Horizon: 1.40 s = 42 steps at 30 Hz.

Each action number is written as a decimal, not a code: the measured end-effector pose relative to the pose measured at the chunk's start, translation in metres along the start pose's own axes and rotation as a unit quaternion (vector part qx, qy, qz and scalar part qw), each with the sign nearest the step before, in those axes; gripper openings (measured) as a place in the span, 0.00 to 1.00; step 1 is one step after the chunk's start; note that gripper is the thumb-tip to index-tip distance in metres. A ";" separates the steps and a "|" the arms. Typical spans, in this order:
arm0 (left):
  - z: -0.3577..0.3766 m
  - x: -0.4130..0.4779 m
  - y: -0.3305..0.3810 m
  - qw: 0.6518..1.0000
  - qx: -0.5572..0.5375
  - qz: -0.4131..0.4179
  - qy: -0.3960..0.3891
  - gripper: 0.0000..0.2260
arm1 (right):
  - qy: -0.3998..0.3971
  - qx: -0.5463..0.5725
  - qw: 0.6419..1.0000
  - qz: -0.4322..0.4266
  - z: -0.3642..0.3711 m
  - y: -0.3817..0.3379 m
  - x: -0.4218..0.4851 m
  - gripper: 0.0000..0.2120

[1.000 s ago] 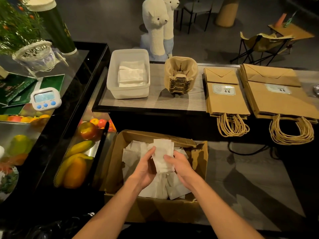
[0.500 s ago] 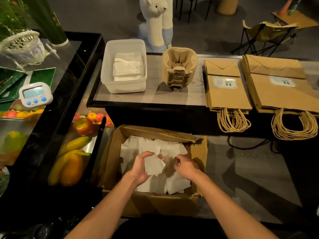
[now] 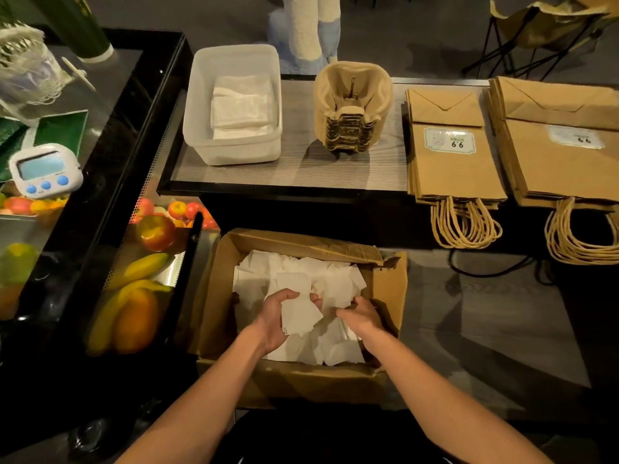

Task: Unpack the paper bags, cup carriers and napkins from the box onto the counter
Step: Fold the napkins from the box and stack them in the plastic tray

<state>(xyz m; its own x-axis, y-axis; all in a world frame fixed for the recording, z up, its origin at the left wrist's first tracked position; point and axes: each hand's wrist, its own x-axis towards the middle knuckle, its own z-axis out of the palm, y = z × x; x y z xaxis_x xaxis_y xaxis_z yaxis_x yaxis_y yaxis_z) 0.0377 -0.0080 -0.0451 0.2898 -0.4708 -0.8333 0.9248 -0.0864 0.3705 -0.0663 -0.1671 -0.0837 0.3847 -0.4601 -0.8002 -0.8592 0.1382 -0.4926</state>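
An open cardboard box [image 3: 390, 289] sits below the counter, filled with loose white napkins [image 3: 338, 283]. Both hands are inside it. My left hand [image 3: 278, 313] grips a small stack of napkins [image 3: 299, 316]. Beside it, my right hand [image 3: 360, 316] reaches into the pile with fingers curled round more napkins. On the counter [image 3: 301, 169] stand a white plastic tub [image 3: 204, 105] holding folded napkins, a stack of brown cup carriers [image 3: 351, 108], and two flat piles of brown paper bags [image 3: 452, 162] [image 3: 562, 162] with handles hanging over the edge.
A glass display case [image 3: 100, 182] with fruit [image 3: 134, 313] runs along the left, a white digital timer [image 3: 45, 170] on top. A black cable [image 3: 485, 267] lies on the floor right of the box. A folding chair [image 3: 542, 28] stands at the far right.
The napkin stack held up between both hands a second ago has come down into the box. My right hand let go of it and moved to the pile. The view tilted down.
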 end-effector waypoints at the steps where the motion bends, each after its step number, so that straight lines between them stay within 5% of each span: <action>1: -0.001 0.002 -0.001 1.000 0.008 -0.001 0.002 0.16 | -0.002 0.011 1.000 -0.002 0.000 0.002 0.001 0.27; 5: -0.005 0.007 -0.001 1.000 0.020 -0.007 -0.001 0.16 | -0.007 0.173 0.985 0.009 -0.004 -0.002 0.004 0.16; 10: -0.008 0.009 0.002 1.000 0.020 -0.001 0.016 0.15 | 0.002 0.137 0.990 -0.040 -0.007 -0.015 0.008 0.09; 18: -0.013 0.016 0.006 0.998 0.035 0.034 0.046 0.17 | -0.062 0.211 0.973 -0.065 -0.023 -0.021 0.000 0.26; 24: -0.009 0.020 0.002 0.997 0.037 0.049 0.035 0.22 | -0.194 0.296 0.929 -0.105 -0.035 -0.021 -0.020 0.19; 28: -0.011 0.011 0.000 0.999 0.010 0.035 -0.041 0.30 | -0.152 0.171 0.965 -0.124 -0.027 -0.016 -0.025 0.18; 31: -0.013 0.005 -0.001 0.994 0.081 0.052 -0.059 0.23 | -0.097 0.077 0.980 -0.157 -0.020 -0.015 -0.029 0.19; 36: -0.015 0.017 -0.006 0.989 0.114 0.064 0.064 0.26 | -0.038 -0.004 0.976 -0.214 -0.012 -0.012 -0.028 0.28; 42: -0.015 0.019 -0.006 0.989 0.081 0.079 0.092 0.25 | 0.033 -0.069 0.962 -0.260 -0.014 -0.016 -0.036 0.20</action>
<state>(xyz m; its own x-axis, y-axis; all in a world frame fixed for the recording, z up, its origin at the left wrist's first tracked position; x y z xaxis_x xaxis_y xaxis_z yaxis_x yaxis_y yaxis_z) 0.0412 -0.0034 -0.0694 0.4821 -0.3236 -0.8141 0.8164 -0.1712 0.5515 -0.0712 -0.1649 -0.0425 0.7568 -0.4914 -0.4311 -0.5942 -0.2423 -0.7669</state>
